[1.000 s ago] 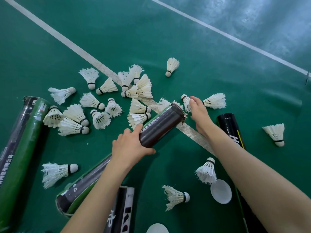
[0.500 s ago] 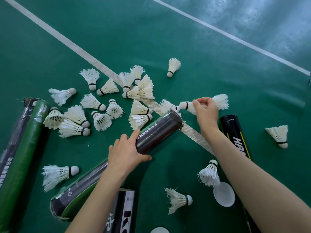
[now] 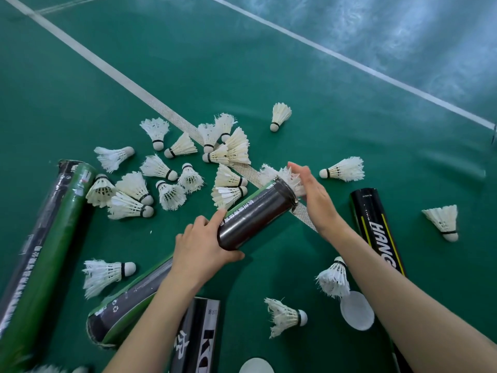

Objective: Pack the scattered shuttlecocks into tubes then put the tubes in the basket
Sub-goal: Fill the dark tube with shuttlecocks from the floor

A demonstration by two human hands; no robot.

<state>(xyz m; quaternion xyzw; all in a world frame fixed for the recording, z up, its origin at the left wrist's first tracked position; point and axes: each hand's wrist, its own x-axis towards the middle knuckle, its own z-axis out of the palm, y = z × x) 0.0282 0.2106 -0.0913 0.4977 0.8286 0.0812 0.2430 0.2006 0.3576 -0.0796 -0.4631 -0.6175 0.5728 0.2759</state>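
On the green court floor [image 3: 363, 125], many white feather shuttlecocks [image 3: 157, 166] lie loose. The left grip [image 3: 204, 246] clasps a dark cardboard tube [image 3: 255, 214]; the right grip [image 3: 313, 191], fingers straight, presses one shuttlecock [image 3: 290, 176] into its mouth. Packing looks barely begun; no basket shows.

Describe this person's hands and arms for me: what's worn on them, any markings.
Nothing is worn. The left hand and right hand are bare, with no gloves, rings or markings visible. The left forearm and right forearm are bare as well: no sleeve, watch or band shows anywhere up to the picture's lower edge.
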